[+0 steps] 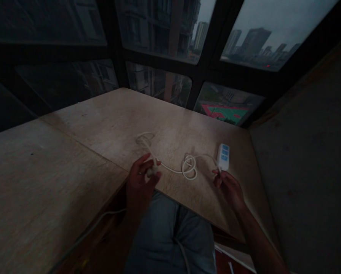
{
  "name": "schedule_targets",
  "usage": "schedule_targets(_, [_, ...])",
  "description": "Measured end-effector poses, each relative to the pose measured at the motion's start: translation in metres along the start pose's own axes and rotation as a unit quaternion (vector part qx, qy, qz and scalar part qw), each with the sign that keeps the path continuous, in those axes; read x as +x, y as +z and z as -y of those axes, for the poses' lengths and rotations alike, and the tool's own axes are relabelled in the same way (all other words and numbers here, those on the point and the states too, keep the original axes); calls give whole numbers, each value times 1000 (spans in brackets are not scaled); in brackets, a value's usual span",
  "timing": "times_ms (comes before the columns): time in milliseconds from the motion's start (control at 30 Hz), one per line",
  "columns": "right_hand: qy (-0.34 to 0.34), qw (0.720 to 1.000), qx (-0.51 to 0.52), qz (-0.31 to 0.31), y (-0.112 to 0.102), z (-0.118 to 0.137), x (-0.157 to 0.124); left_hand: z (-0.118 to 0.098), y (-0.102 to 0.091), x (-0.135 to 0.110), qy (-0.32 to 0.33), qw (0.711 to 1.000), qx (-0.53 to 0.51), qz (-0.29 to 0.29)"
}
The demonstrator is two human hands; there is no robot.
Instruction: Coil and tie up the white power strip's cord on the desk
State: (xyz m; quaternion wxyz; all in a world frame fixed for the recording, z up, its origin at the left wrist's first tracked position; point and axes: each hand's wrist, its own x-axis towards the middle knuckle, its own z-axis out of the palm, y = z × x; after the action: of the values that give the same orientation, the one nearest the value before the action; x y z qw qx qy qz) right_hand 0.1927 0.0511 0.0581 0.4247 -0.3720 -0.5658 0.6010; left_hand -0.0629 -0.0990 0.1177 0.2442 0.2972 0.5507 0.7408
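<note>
A white power strip [223,156] with blue sockets lies on the plywood table [107,121]. Its white cord [189,168] runs left across the board in loose loops. My left hand [143,179] is closed around a bunched part of that cord near the table's front edge, with another loop lying just beyond it. My right hand [227,186] is closed in a pinch on the cord right below the power strip.
Another white cable [84,236] runs down below the table's front edge, left of my legs [170,236]. Dark-framed windows [159,64] stand behind the table. A grey wall [310,160] closes in the right side.
</note>
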Motion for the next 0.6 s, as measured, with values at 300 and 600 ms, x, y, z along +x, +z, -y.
schedule_targets(300, [8,993,-75,93,19,-12,-13,75,66,-35,24,943,202,264])
schedule_targets(600, [-8,988,-103,114,10,-39,-21,100,71,-48,100,867,380,305])
